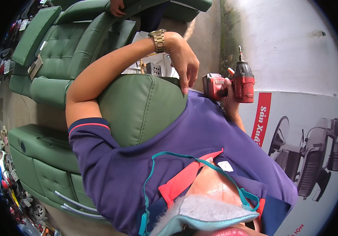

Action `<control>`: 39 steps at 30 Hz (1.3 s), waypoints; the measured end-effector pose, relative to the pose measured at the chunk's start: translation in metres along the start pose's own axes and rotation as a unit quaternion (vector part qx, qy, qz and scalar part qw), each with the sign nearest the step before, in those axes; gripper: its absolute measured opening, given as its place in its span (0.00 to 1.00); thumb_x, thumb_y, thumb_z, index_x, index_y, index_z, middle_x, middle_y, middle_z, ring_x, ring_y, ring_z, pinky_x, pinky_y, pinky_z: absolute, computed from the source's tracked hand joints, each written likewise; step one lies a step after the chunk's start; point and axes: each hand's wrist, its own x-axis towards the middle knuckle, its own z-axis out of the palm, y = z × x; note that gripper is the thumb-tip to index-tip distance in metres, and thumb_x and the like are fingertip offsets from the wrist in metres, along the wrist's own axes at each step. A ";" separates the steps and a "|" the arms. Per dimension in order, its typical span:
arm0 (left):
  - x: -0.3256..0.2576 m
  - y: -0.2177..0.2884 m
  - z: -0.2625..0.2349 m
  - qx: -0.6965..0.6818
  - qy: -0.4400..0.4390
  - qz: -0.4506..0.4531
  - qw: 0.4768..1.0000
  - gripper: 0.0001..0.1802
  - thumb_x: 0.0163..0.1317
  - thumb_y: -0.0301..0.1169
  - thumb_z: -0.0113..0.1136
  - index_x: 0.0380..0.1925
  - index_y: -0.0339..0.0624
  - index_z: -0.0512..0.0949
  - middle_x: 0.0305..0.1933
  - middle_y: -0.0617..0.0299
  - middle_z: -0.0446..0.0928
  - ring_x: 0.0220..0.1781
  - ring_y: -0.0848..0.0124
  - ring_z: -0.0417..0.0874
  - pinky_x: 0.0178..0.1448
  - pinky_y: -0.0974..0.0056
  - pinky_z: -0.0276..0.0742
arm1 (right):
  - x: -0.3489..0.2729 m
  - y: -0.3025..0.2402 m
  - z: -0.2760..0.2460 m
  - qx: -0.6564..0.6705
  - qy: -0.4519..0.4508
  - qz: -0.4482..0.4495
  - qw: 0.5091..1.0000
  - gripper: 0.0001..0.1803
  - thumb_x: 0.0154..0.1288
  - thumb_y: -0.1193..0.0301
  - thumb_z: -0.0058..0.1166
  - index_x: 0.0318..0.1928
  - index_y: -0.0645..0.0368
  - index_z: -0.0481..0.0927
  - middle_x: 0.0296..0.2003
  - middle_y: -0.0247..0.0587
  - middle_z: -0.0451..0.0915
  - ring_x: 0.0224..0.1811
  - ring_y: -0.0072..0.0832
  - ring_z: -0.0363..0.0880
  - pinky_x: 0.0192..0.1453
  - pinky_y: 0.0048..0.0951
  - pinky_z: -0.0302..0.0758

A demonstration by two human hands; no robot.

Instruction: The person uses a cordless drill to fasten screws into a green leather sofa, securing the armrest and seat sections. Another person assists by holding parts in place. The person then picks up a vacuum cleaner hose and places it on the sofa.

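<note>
A green leather-like cushion with a stitched seam leans against my body, under my bent left arm. My left hand, with a gold watch at the wrist, droops over the cushion's far right corner. Its fingers are bent and close together, one fingertip touching the cushion's edge; anything between them is hidden. On the right, my right hand grips a red and black cordless impact driver. The driver's bit points away from me, and its battery is on the left side.
Green tufted seats stand at the far left. Another green seat section lies nearer, with metal tubes on it. Another person's hand rests at the top. A perforated metal bracket sits behind the cushion. A printed panel stands right.
</note>
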 end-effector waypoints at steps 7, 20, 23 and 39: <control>0.013 -0.019 0.000 -0.018 0.009 0.048 0.999 0.44 0.60 0.63 0.73 0.63 0.37 0.82 0.62 0.48 0.85 0.66 0.56 0.84 0.68 0.55 0.81 | 0.007 0.011 -0.001 0.073 0.008 0.023 0.997 0.24 0.79 0.71 0.57 0.71 0.61 0.74 0.57 0.34 0.81 0.51 0.17 0.75 0.61 0.26 0.74; 0.031 -0.080 -0.037 -0.156 0.669 -0.003 0.727 0.19 0.69 0.33 0.70 0.57 0.37 0.84 0.45 0.54 0.89 0.45 0.69 0.90 0.53 0.62 0.86 | 0.023 0.029 -0.015 -0.031 -0.081 0.013 0.996 0.26 0.80 0.64 0.58 0.72 0.61 0.72 0.62 0.40 0.79 0.63 0.28 0.75 0.70 0.35 0.71; 0.021 -0.123 -0.075 -0.215 0.731 -0.117 0.637 0.22 0.70 0.37 0.70 0.57 0.33 0.82 0.46 0.52 0.88 0.46 0.68 0.90 0.53 0.62 0.87 | 0.035 0.031 -0.019 -0.014 -0.095 0.050 0.994 0.25 0.80 0.65 0.57 0.72 0.61 0.73 0.59 0.35 0.80 0.54 0.21 0.75 0.64 0.30 0.73; 0.065 -0.260 -0.166 0.295 0.852 -0.237 0.362 0.37 0.50 0.37 0.80 0.61 0.42 0.77 0.66 0.46 0.69 0.71 0.42 0.68 0.73 0.40 0.71 | 0.061 0.055 -0.039 -0.023 -0.048 0.076 0.996 0.26 0.80 0.70 0.54 0.74 0.59 0.70 0.32 0.24 0.71 0.32 0.12 0.66 0.39 0.20 0.67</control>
